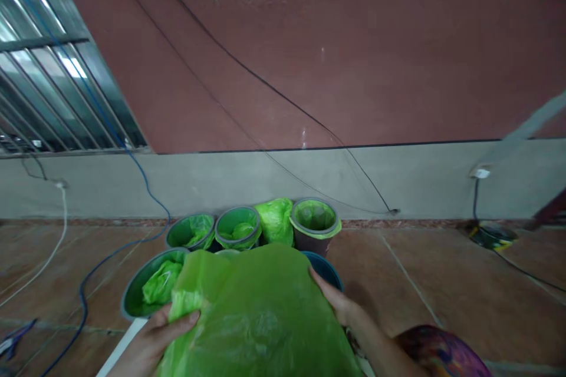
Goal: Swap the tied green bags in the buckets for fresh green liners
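Observation:
A large green plastic bag [265, 318] spreads out in front of me, puffed and creased. My left hand [165, 330] is closed on its left side, thumb on the near face and the other fingers partly hidden behind. On the right, my right hand [338, 300] grips the upper edge, its fingertips mostly out of sight. Whatever lies under the bag is hidden. Just beyond the bag are a green bin [128, 300] with a crumpled green bag [161, 283] in it, and a blue bin [333, 275] partly covered.
By the wall stand two bins [174, 227] [224, 218] holding green bags, a green bag [275, 221] and a lined bin [315, 241]. A blue cable [88, 283] crosses the tiled floor. At right are a round dark object [490, 235] and a colourful patterned surface [442, 353].

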The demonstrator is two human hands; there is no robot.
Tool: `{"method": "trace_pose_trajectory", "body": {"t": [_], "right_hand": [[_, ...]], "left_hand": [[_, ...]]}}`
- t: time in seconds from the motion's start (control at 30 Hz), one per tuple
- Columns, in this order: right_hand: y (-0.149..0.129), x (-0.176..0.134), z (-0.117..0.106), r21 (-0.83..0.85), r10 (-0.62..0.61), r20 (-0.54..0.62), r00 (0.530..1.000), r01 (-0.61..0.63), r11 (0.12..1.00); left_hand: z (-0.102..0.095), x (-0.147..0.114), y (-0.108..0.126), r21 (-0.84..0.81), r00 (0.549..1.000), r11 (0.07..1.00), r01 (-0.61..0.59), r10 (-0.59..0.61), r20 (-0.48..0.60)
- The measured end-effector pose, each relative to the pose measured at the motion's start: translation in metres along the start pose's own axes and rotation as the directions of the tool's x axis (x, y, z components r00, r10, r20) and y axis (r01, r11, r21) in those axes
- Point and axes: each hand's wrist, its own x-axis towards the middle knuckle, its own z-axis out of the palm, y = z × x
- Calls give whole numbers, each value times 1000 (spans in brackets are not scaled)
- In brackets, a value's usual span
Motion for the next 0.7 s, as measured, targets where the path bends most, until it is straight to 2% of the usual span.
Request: {"method": "trace_pose_trajectory", "body": {"t": [0.03,0.1,0.17,0.23,0.37,0.47,0.53,0.6,0.7], "right_hand": [[12,4,4,114,64,106,992,-76,991],[31,8,8,266,75,197,977,-127,955],[42,7,8,347,1,186,983,-66,935],[42,3,2,360,-46,135,990,-5,933],[25,-15,-13,226,-98,-70,993,112,968],[7,-34,-22,128,-207,-301,931,255,958],[-4,-46,-24,63,-275,-390,879,323,944],[-15,-58,-24,-16,-349,-370,861,369,929],[-30,-73,-23,-145,-458,-292,839,435,889]], "left_hand": [[-6,0,-4,-4,1000,1000,-2,2,-9],[-19,4,-12,-7,1000,1000,13,-13,-23],[-33,10,-18,-4,999,999,35,-35,-29],[-47,17,-23,1,999,999,47,-47,-22],[-68,35,-27,35,997,996,82,-81,-8],[-73,48,-29,44,996,996,74,-76,41],[-72,55,-31,34,996,998,49,-51,72],[-67,62,-33,49,999,999,14,-16,45],[-58,69,-31,131,988,988,-80,96,-121]]}}
